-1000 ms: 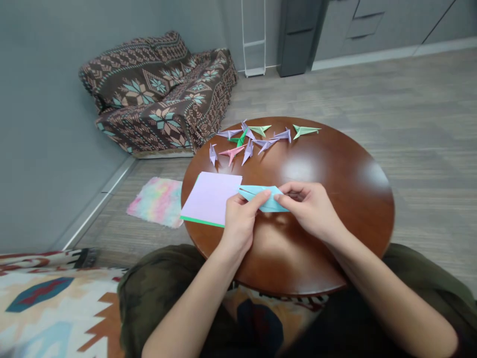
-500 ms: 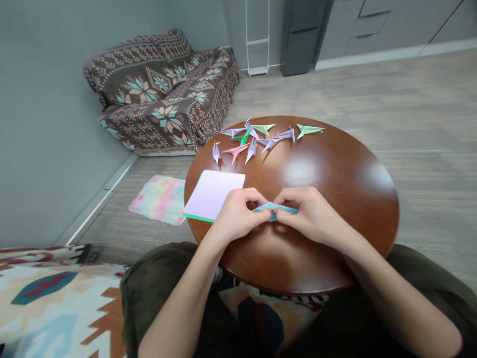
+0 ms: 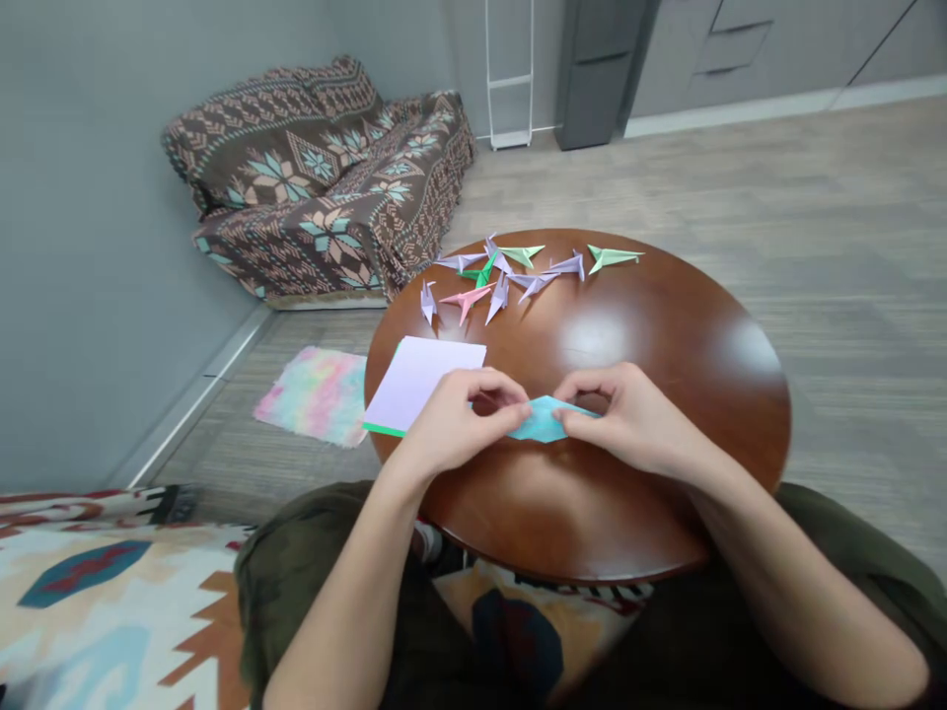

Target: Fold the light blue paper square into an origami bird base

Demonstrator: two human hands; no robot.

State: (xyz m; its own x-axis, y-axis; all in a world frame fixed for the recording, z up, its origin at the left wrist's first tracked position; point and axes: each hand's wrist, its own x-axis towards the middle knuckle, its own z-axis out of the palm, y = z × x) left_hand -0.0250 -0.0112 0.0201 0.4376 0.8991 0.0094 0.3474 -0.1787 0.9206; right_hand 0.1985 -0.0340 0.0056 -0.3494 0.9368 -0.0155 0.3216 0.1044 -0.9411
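My left hand [image 3: 459, 419] and my right hand [image 3: 628, 419] hold a folded piece of light blue origami paper [image 3: 544, 422] between them, above the near half of a round polished wooden table [image 3: 636, 523]. The left hand's fingertips pinch one end of the paper and the right hand's the other. Just left of my left hand lies a stack of lilac paper sheets [image 3: 418, 383], its green-edged lower sheet showing along the near side. My left hand covers the stack's right corner.
Several folded paper birds lie at the table's far side, including a pink one [image 3: 466, 301] and a green one [image 3: 611, 256]. A tie-dye cloth [image 3: 318, 394] lies on the floor at left. Behind stand a patterned sofa [image 3: 311, 187] and grey cabinets [image 3: 769, 49].
The blue paper has opened from a narrow flattened strip into a wider diamond shape. My hands have moved slightly apart, and the left hand sits a little further left.
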